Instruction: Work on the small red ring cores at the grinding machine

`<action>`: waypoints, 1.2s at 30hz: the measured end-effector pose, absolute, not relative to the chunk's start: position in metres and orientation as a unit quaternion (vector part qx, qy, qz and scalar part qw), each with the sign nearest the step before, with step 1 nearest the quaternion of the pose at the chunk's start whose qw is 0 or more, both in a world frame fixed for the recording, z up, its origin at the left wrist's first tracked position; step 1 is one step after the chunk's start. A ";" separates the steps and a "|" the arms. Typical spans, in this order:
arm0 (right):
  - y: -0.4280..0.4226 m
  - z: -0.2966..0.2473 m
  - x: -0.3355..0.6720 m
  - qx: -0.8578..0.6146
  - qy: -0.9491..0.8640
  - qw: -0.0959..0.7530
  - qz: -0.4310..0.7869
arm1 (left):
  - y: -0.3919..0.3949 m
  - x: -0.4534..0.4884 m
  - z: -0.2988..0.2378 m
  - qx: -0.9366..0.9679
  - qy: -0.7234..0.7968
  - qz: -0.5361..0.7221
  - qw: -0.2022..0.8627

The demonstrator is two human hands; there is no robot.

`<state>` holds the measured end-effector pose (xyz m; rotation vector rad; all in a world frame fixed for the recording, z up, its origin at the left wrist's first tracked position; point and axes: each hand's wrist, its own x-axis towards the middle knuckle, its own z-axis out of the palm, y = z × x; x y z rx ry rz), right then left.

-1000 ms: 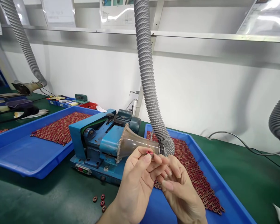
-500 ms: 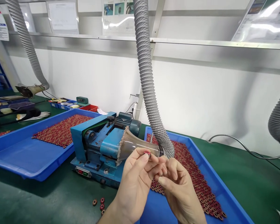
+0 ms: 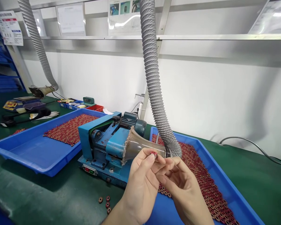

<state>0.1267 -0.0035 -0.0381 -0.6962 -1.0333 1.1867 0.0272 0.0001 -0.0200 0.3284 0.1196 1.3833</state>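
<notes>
Left grip (image 3: 142,184): clamped on red ring (image 3: 154,153);
Right grip (image 3: 187,189): cannot tell;
Bench (image 3: 53,200): green, white wall (image 3: 103,78) behind;
Machine (image 3: 117,143), hose (image 3: 152,68): partly hiding right-hand tray (image 3: 165,209).

Lit brightly, in cool white, from above. Streaked with glare across the plastic sleeves (image 3: 124,24) at top centre and top right, glinting on the translucent hood (image 3: 140,144). Shadowed softly on the white wall (image 3: 201,90) at right, more darkly on the table (image 3: 67,197) beneath the left tray (image 3: 37,151). Fairly crisp around the machine (image 3: 118,142), smudged on the small red ring (image 3: 154,153). Stretched towards the edges, blurred at lower left.
</notes>
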 end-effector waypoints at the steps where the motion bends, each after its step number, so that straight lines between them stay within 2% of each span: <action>1: -0.005 -0.036 0.125 -0.311 -0.439 0.650 0.536 | 0.000 0.027 -0.020 0.152 0.057 0.636 0.755; 6: 0.000 -0.045 0.130 -0.302 -0.439 0.639 0.554 | -0.001 0.025 -0.020 0.171 0.058 0.645 0.742; 10: 0.006 -0.054 0.135 -0.310 -0.510 0.653 0.467 | 0.002 0.022 -0.023 0.198 0.047 0.623 0.755; 15: -0.004 -0.045 0.135 -0.429 -0.477 0.682 0.351 | 0.010 0.022 -0.031 0.328 0.018 0.512 0.794; 18: -0.011 -0.038 0.141 -0.395 -0.460 0.686 0.402 | 0.013 0.025 -0.035 0.383 0.033 0.478 0.790; 21: -0.014 -0.034 0.151 -0.315 -0.514 0.649 0.464 | 0.013 0.028 -0.036 0.417 0.045 0.463 0.781; 27: -0.010 -0.040 0.160 -0.230 -0.583 0.614 0.480 | 0.014 0.029 -0.040 0.451 0.047 0.439 0.776; 32: -0.009 -0.039 0.153 -0.170 -0.444 0.647 0.596 | 0.015 0.026 -0.045 0.461 0.043 0.428 0.776; 36: -0.012 -0.032 0.160 -0.167 -0.405 0.715 0.544 | 0.015 0.026 -0.048 0.436 0.031 0.437 0.786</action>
